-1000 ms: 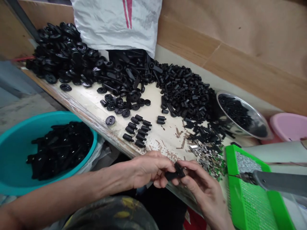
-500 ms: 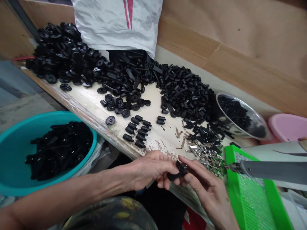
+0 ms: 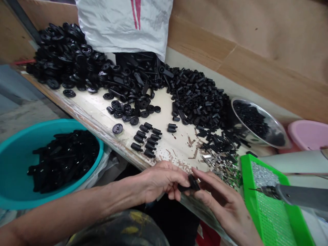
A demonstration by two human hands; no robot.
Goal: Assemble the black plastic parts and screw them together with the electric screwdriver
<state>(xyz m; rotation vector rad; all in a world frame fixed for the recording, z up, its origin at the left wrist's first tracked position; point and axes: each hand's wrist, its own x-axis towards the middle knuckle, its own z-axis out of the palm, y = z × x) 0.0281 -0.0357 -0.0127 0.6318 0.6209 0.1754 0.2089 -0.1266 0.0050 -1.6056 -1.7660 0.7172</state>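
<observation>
You work in an assembly workshop: heaps of black plastic parts cover a long cream bench.

Plastic parts on workbench, basin left

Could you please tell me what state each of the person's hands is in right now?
Left hand: closed, holding a black plastic part.
Right hand: closed, pinching the same part.
</observation>
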